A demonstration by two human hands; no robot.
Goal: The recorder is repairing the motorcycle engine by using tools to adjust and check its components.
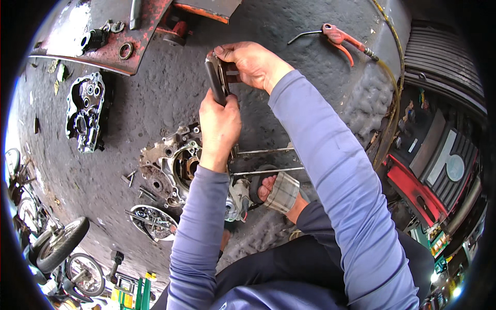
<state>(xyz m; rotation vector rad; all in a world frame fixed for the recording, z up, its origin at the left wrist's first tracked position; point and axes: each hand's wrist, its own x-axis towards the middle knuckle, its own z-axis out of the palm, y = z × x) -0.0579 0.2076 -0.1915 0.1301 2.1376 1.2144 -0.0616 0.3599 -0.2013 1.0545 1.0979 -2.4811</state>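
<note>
Left hand [221,121] grips a smooth, elongated grey handle [215,81].

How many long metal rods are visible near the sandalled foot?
2: one rod below and right of the left hand, another rod below that, nearer the sandalled foot. The sleeves may hide more.

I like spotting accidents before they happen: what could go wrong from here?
The dark-handled tool, held up by the left hand and right hand, might slip and fall toward the open crankcase. A dropped tool could also hit the bare toes showing from the sandal. The small metal parts lying loose beside the crankcase might get knocked away.
</note>
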